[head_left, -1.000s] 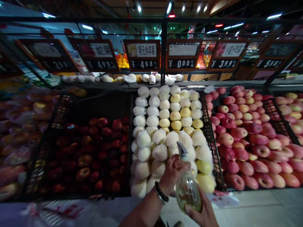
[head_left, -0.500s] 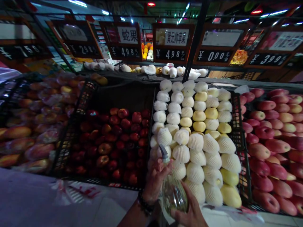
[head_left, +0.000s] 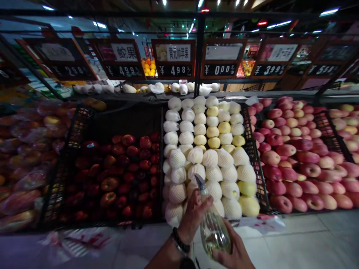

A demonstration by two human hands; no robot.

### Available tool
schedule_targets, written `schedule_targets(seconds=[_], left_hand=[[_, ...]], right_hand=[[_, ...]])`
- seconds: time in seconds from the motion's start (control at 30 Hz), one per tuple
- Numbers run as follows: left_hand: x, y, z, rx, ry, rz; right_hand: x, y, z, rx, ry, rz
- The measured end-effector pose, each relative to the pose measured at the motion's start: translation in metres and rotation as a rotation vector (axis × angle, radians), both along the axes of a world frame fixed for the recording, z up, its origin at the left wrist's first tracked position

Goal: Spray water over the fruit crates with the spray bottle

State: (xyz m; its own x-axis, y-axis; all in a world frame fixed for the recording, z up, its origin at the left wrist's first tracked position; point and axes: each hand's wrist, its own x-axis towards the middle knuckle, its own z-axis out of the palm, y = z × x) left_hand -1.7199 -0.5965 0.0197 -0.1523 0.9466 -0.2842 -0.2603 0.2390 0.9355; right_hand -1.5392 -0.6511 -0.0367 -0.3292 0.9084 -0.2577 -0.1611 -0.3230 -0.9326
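While both hands (head_left: 193,216) clasp it, the glass spray bottle (head_left: 214,233) holds pale liquid.

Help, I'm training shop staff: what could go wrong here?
The clear spray bottle, gripped at its neck by the left hand and cradled by the right hand, might slip and drop onto the floor tiles. Spray could also dampen the foam-netted pears just beyond it.
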Motion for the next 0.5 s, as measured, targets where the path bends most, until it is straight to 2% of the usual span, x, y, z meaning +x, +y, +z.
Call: schedule_targets(seconds=[0.1, 0.3, 0.4, 0.5], left_hand=[[0.044, 0.005, 0.001, -0.006, -0.010, -0.035], [0.136, 0.017, 0.005, 0.048, -0.011, -0.296], [0.175, 0.023, 0.007, 0.106, -0.079, -0.407], [0.206, 0.028, 0.004, 0.083, -0.170, -0.461]], right_hand=[[0.032, -0.013, -0.001, -0.026, 0.034, -0.101], [0.098, -0.042, -0.018, 0.018, 0.013, -0.306], [0.124, -0.050, -0.014, 0.036, -0.017, -0.430], [0.144, -0.055, -0.007, 0.029, -0.095, -0.517]])
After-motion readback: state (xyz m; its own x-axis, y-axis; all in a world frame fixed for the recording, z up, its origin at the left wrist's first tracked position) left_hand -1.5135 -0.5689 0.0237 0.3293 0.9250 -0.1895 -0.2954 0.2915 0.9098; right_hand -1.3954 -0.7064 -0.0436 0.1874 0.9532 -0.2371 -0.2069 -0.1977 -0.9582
